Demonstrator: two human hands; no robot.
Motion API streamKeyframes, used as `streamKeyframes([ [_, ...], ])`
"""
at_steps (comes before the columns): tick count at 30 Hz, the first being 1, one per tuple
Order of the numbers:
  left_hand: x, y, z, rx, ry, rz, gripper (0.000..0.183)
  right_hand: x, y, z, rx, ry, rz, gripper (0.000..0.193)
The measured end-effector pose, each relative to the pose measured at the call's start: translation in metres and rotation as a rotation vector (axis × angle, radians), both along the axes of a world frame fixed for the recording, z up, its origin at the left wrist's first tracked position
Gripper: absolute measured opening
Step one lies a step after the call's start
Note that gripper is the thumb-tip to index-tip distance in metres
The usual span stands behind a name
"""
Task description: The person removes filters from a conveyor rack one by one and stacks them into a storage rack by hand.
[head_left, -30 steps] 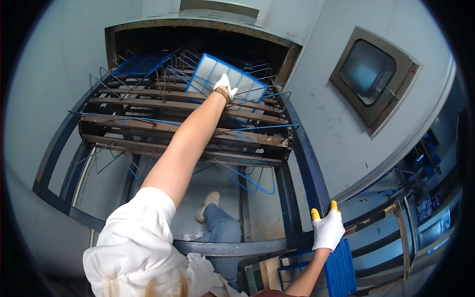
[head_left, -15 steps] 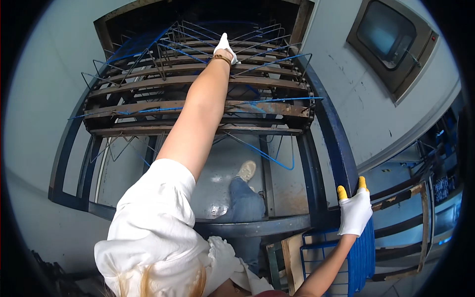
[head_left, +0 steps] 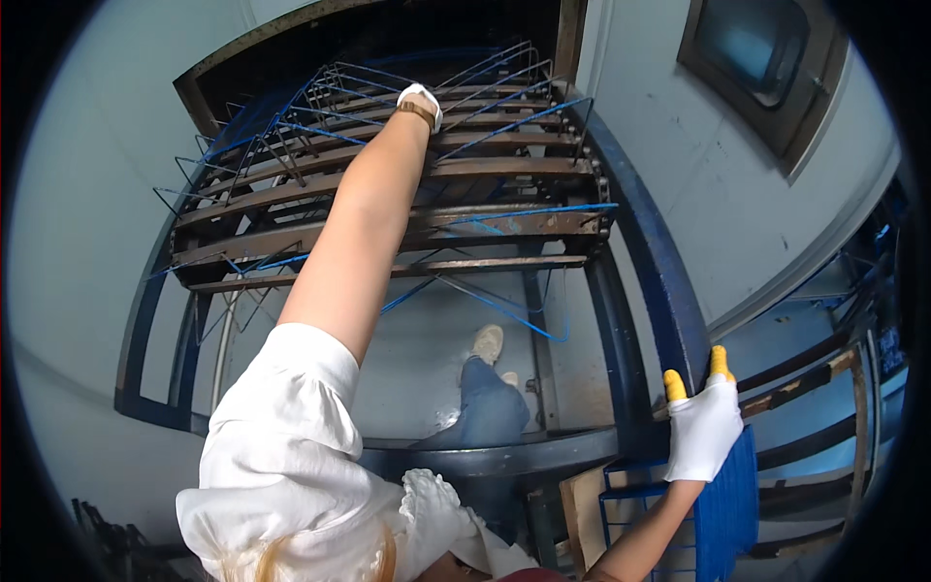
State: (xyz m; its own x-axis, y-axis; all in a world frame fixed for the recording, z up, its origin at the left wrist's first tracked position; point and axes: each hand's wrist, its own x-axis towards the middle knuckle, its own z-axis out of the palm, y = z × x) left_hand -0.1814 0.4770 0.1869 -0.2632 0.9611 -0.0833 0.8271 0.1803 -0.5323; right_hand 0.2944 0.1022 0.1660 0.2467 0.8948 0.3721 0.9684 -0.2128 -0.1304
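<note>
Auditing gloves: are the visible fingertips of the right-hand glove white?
No, the right hand wears a white glove whose visible fingertips are yellow.

wires (head_left: pixel 514 128) on slats (head_left: pixel 504 168); opening (head_left: pixel 465 39) behind; window (head_left: pixel 752 48) right; racks (head_left: pixel 739 500) lower right

A loose white blouse (head_left: pixel 281 475) covers the upper body, its left sleeve (head_left: pixel 286 412) puffed and gathered into a wide cuff (head_left: pixel 315 341), with a frilled edge (head_left: pixel 432 504) near the middle. The left hand (head_left: pixel 424 95) and right hand (head_left: pixel 706 427) wear white gloves, the right showing two yellow fingertips (head_left: pixel 674 386). A brown band (head_left: pixel 417 112) (watch strap or bracelet, hard to say) circles the left wrist. Blue jeans (head_left: pixel 493 407) and a pale shoe (head_left: pixel 489 342) show lower down.
</note>
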Motion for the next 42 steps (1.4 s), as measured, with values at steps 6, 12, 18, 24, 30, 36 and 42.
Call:
streamKeyframes([
  [6, -0.022, 0.022, -0.013, -0.019, 0.177, -0.112, 0.032, -0.005, 0.0, 0.0, 0.029, 0.068, 0.013, 0.068],
  [12, 0.015, -0.009, 0.007, 0.053, 0.087, -0.121, 0.036, 0.001, 0.002, -0.001, 0.299, -0.112, 0.146, 0.048],
  [18, 0.043, -0.084, 0.051, -0.139, 0.097, -0.039, 0.036, -0.104, -0.006, -0.03, -0.105, 0.218, 1.049, 0.032],
  [24, 0.061, -0.083, 0.05, -0.163, 0.138, -0.118, 0.04, -0.158, 0.076, -0.057, -0.019, 0.24, 0.987, 0.031],
  [30, 0.032, -0.065, 0.038, -0.128, 0.077, -0.063, 0.041, -0.157, 0.071, 0.012, 0.23, 0.344, 1.051, 0.027],
  [36, 0.034, -0.062, 0.032, -0.112, 0.07, -0.059, 0.044, -0.142, 0.103, 0.047, 0.36, 0.633, 0.757, 0.026],
  [42, 0.035, -0.072, 0.04, -0.133, 0.049, -0.032, 0.05, -0.166, 0.148, 0.013, -0.038, 0.206, 0.994, 0.033],
])
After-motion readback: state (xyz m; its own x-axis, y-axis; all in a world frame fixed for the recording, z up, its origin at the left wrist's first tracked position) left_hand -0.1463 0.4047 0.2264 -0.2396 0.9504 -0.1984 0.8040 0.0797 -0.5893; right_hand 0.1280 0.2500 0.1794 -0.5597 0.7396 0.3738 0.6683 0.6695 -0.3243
